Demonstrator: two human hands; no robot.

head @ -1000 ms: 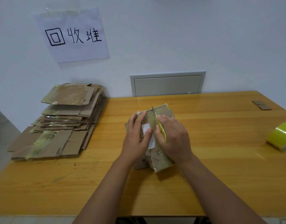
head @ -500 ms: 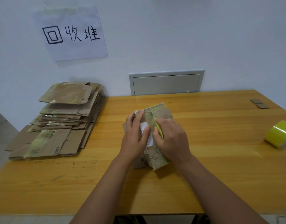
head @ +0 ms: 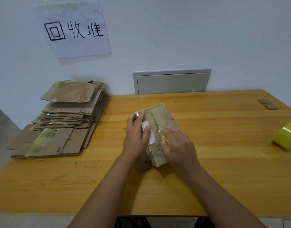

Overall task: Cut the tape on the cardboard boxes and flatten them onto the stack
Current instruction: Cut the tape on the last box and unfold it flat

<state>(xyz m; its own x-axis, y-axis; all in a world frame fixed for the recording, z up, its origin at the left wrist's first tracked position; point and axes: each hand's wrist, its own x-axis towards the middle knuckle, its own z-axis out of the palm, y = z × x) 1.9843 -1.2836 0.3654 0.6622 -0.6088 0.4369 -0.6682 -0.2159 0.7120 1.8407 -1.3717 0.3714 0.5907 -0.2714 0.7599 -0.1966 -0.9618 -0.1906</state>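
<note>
A small taped cardboard box [head: 161, 119] with a white label stands on the wooden table [head: 223, 145] in the middle. My left hand [head: 136, 137] holds its left side, fingers over the top edge and thumb on the label. My right hand [head: 179, 147] grips a yellow-green cutter [head: 166, 139] against the tape seam on the box's top, near its front half. The blade is hidden under my fingers. A stack of flattened cardboard [head: 62, 119] lies at the table's left end.
A yellow-green tape roll [head: 286, 137] lies at the right edge. Two small cardboard scraps [head: 267, 104] sit at the far right corner. A paper sign [head: 72, 30] hangs on the wall above the stack, and a grey wall panel [head: 172, 81] sits behind the table.
My right hand has drawn the cutter along the tape seam toward me, from the far end of the box to its near half. The left hand keeps its hold.
</note>
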